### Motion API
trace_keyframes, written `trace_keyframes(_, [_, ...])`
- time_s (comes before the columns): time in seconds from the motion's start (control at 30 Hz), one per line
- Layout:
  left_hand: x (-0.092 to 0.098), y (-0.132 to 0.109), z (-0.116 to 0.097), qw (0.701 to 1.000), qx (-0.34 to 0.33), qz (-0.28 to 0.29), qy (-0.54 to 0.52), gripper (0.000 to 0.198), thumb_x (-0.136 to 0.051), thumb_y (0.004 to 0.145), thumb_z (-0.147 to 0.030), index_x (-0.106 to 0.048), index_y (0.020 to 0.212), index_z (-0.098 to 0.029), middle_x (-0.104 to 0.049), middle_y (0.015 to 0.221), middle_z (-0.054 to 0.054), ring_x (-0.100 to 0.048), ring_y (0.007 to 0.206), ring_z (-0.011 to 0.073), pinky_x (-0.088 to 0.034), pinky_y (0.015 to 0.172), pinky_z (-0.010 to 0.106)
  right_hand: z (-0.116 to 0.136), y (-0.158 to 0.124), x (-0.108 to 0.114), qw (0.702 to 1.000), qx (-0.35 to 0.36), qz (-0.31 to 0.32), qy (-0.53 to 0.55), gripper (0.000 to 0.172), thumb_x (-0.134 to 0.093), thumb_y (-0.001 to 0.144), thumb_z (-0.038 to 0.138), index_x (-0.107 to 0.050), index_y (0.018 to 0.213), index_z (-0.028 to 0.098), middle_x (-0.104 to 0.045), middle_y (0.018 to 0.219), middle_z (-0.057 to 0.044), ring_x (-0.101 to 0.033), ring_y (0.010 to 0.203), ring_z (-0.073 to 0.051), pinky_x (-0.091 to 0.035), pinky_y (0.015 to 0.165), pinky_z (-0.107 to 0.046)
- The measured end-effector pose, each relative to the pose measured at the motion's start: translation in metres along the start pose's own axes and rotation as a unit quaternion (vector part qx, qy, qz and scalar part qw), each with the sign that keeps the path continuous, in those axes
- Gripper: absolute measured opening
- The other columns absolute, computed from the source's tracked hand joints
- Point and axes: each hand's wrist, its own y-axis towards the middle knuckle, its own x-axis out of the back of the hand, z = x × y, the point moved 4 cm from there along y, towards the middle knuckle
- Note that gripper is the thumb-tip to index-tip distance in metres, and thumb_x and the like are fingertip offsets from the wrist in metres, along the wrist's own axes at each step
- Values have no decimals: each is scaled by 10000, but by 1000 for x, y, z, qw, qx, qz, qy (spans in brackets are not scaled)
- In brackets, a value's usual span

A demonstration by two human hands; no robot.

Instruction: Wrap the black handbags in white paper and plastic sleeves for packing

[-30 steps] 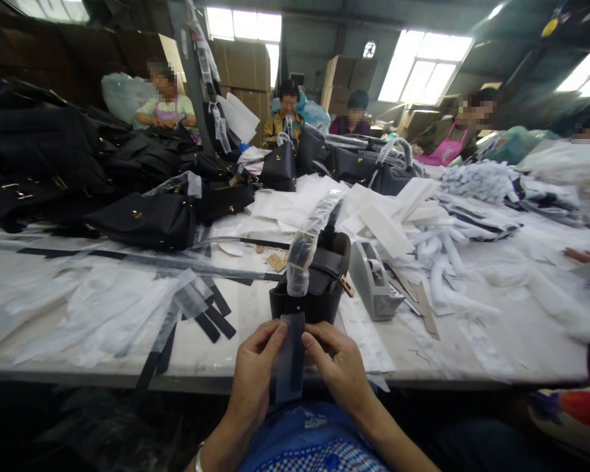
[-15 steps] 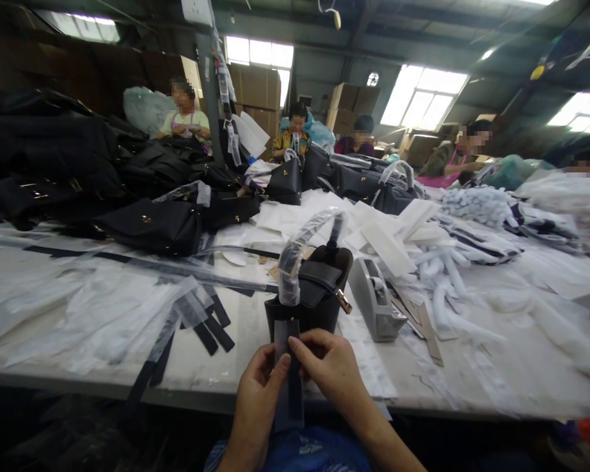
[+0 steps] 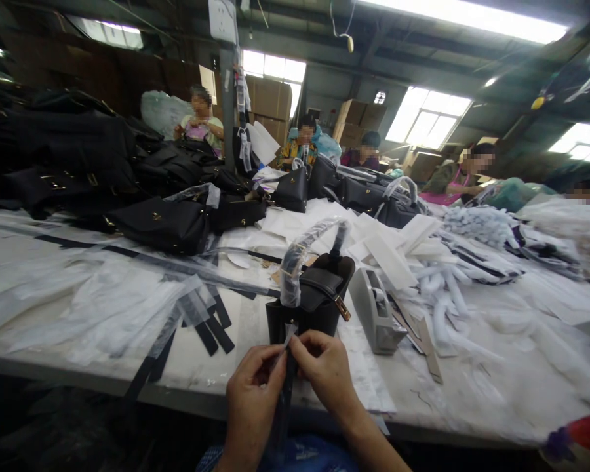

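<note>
A black handbag (image 3: 322,314) stands upright at the table's front, its arched handle (image 3: 291,272) wrapped in clear film and a gold clasp (image 3: 343,308) hanging from its flap. From the bag's near side a dark strap (image 3: 286,400) runs toward my body, with clear film (image 3: 288,335) folded narrow about it. My left hand (image 3: 254,393) pinches the film and strap from the left. My right hand (image 3: 327,373) pinches them from the right, thumb and forefinger close to the left fingertips. The fingers partly hide the strap.
A grey tape dispenser (image 3: 377,321) stands right of the bag. Film-covered black straps (image 3: 211,328) lie to the left. Black handbags (image 3: 162,223) are heaped behind, beside white paper sheets (image 3: 388,255). Several co-workers, one in a pink apron (image 3: 450,190), sit beyond the table.
The film lay flat and wide over the strap; now it is folded narrow between my fingers. The view has tipped slightly, so the background sits lower.
</note>
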Motion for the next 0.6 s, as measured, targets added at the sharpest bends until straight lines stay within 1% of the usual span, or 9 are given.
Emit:
trace_keyframes(0.03, [2,1,-6,997,-63,-2,47,132,-671,883,-300,-738,962,-217,-733,903,32,-704,805,165,-566,696,222,-1,-1,-2,1000,-10,-4,16,371,-686,821,443,-668,600,146,-594,483,-3,-525,432,-105,-383,432,-195])
trace_keyframes(0.1, [5,0,-19,974,-181,2,136,143,-617,917,-215,-731,1002,-227,-718,918,26,-698,816,144,-561,725,203,-3,-2,-6,998,-34,-3,59,399,-689,818,463,-639,580,147,-573,449,1,-520,410,-104,-388,434,-196])
trace_keyframes(0.17, [5,-2,-27,942,-263,14,208,204,-548,950,-158,-710,1062,-211,-707,942,37,-700,841,136,-559,771,196,-4,-4,-8,993,-52,10,106,460,-664,833,526,-620,574,149,-580,444,-9,-540,405,-113,-415,444,-205])
trace_keyframes(0.2, [4,-3,-30,928,-286,19,239,225,-514,965,-143,-697,1085,-195,-703,951,47,-701,846,136,-560,780,197,-4,-5,-9,990,-55,20,127,492,-637,847,562,-616,582,149,-596,459,-19,-560,412,-123,-435,454,-212])
trace_keyframes(0.33, [-2,-6,-33,891,-315,48,323,227,-464,989,-145,-676,1072,-153,-693,902,65,-701,799,152,-568,720,211,1,-7,-9,990,-19,53,129,488,-634,860,569,-637,623,143,-630,509,-34,-604,463,-141,-465,490,-225])
trace_keyframes(0.43, [-3,-12,-35,883,-330,44,331,231,-483,980,-135,-671,1114,-151,-705,901,67,-705,798,158,-569,729,216,3,-7,-6,995,-6,49,88,457,-651,873,502,-631,586,147,-607,474,-18,-577,455,-126,-440,491,-215])
trace_keyframes(0.47, [-2,-14,-37,886,-333,44,319,245,-494,972,-124,-669,1140,-153,-713,922,71,-709,818,160,-569,757,217,3,-7,-5,996,-7,45,83,463,-640,881,495,-621,572,151,-600,467,-13,-566,450,-122,-431,488,-214])
trace_keyframes(0.53, [2,-20,-40,903,-328,80,267,268,-529,949,-111,-679,1161,-174,-729,967,71,-718,863,159,-563,810,210,2,-6,-2,996,-8,38,80,475,-632,884,492,-596,547,158,-588,467,-5,-547,452,-115,-416,487,-212])
trace_keyframes(0.6, [10,-22,-40,931,-281,117,202,247,-569,930,-135,-707,1119,-213,-746,983,52,-724,883,159,-556,836,206,0,-5,0,996,-14,36,83,479,-633,879,493,-592,539,159,-581,467,-1,-533,455,-110,-407,490,-211])
